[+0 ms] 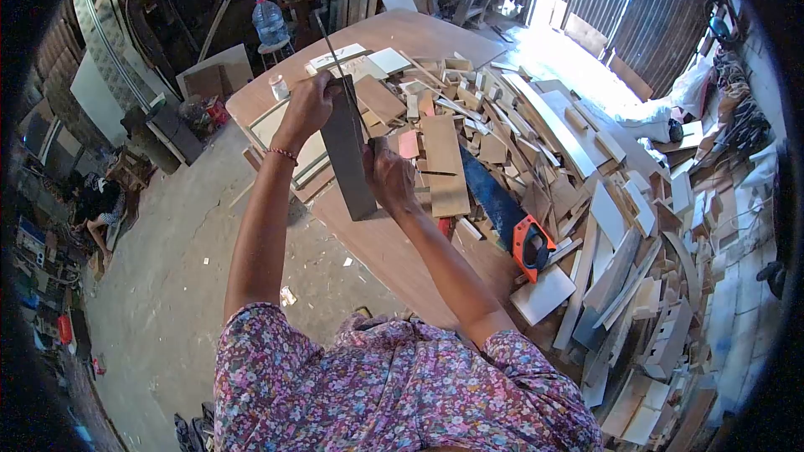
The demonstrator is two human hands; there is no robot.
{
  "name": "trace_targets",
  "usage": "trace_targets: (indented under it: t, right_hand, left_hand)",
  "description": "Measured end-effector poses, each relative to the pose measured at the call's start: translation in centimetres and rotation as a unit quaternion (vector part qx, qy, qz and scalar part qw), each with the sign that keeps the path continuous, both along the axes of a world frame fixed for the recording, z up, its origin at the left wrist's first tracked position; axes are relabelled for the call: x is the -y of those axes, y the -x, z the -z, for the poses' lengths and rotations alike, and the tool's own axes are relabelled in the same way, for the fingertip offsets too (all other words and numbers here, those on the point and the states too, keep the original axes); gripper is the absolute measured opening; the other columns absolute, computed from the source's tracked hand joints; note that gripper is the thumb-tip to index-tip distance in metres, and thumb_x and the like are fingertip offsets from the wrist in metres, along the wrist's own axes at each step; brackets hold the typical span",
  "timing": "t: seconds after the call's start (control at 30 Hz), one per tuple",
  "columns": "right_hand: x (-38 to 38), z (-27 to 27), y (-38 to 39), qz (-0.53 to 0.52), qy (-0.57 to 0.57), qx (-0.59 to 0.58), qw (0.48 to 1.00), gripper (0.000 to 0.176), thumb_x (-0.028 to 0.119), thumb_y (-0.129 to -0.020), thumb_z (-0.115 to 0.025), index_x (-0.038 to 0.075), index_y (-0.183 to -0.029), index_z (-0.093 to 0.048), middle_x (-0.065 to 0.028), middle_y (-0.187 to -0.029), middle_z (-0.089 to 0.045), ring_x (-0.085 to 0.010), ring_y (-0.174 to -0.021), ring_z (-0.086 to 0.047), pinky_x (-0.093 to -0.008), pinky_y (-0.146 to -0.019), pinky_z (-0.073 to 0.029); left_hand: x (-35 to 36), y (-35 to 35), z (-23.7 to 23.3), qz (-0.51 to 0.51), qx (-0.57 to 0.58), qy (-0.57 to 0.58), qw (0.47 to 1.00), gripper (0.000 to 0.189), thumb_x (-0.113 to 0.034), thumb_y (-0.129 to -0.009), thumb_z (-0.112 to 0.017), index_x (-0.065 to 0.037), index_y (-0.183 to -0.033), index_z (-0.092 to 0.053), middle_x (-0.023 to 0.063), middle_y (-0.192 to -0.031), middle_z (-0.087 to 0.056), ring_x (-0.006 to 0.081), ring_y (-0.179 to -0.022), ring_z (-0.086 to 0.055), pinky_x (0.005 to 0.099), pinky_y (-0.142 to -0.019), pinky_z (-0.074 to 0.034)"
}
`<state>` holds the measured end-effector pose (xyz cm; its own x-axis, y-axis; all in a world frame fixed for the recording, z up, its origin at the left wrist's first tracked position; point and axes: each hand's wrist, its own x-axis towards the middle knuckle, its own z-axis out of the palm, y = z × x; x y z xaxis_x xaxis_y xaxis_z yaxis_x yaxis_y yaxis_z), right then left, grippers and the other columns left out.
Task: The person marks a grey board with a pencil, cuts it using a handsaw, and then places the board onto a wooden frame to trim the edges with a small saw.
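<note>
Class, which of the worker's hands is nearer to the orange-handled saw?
Right. In the picture, the right hand lies left of the saw, across a wooden board; the left hand is farther away, up and to the left.

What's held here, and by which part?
A grey board, by its top end in the left hand; right hand at its side edge. Thin strip: hold unclear.

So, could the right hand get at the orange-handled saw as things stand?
Probably yes: the saw lies to the right of the right hand, its orange handle uncovered. That hand looks busy at the grey board, though, so it would likely need freeing first.
</note>
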<state>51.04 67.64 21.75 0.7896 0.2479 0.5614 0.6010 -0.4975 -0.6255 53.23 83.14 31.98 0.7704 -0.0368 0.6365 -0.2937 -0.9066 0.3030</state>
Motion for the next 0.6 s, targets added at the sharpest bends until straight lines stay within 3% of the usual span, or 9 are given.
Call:
trace_targets:
  t: [0.17,0.23,0.37,0.53,0.6]
  right_hand:
    - [-0.2,0.1,0.2,0.014,0.019,-0.01,1.0,0.017,0.02,-0.082,-0.04,0.003,-0.08,-0.044,-0.0171,-0.061,-0.054,-0.0334,-0.056,-0.055,-0.0419,-0.047,-0.041]
    - [-0.2,0.6,0.2,0.008,0.084,-0.049,0.995,0.016,0.019,-0.081,-0.039,0.004,-0.083,-0.042,-0.0186,-0.062,-0.055,-0.034,-0.057,-0.055,-0.0434,-0.047,-0.041]
    - [-0.5,2.2,0.8,0.029,0.08,-0.038,0.996,0.016,0.019,-0.078,-0.044,0.003,-0.079,-0.045,-0.0174,-0.06,-0.055,-0.0332,-0.054,-0.056,-0.0416,-0.045,-0.043]
    - [-0.5,7.9,1.5,0.017,0.187,-0.101,0.977,0.02,0.02,-0.08,-0.04,0.001,-0.082,-0.044,-0.0173,-0.061,-0.056,-0.0327,-0.058,-0.056,-0.0412,-0.049,-0.043]
    - [0.0,10.1,2.2,0.009,0.18,-0.126,0.976,0.02,0.021,-0.081,-0.038,0.001,-0.083,-0.044,-0.0188,-0.063,-0.055,-0.0321,-0.061,-0.057,-0.042,-0.052,-0.043]
  left_hand:
    - [-0.1,0.0,0.0,0.012,-0.003,0.016,1.0,0.015,-0.01,-0.075,-0.051,0.003,-0.072,-0.046,0.0211,-0.066,-0.052,0.0345,-0.06,-0.05,0.0378,-0.054,-0.037]
    - [0.6,0.5,-0.6,-0.006,-0.012,0.011,1.0,0.01,-0.006,-0.073,-0.051,0.004,-0.076,-0.049,0.0246,-0.069,-0.053,0.0387,-0.07,-0.052,0.0408,-0.059,-0.04]
    - [-0.3,-0.2,0.5,0.013,0.005,0.032,0.999,0.014,-0.01,-0.074,-0.051,0.004,-0.075,-0.049,0.0245,-0.068,-0.053,0.0383,-0.069,-0.052,0.0416,-0.058,-0.04]
    - [-0.8,0.0,0.2,0.007,0.001,-0.001,1.0,0.012,-0.009,-0.074,-0.05,0.003,-0.074,-0.05,0.0241,-0.067,-0.053,0.038,-0.068,-0.052,0.0422,-0.059,-0.04]
    - [-0.8,0.0,0.0,0.005,-0.036,-0.02,0.999,0.014,-0.008,-0.075,-0.051,0.004,-0.081,-0.048,0.0218,-0.077,-0.054,0.0353,-0.073,-0.053,0.0391,-0.062,-0.04]
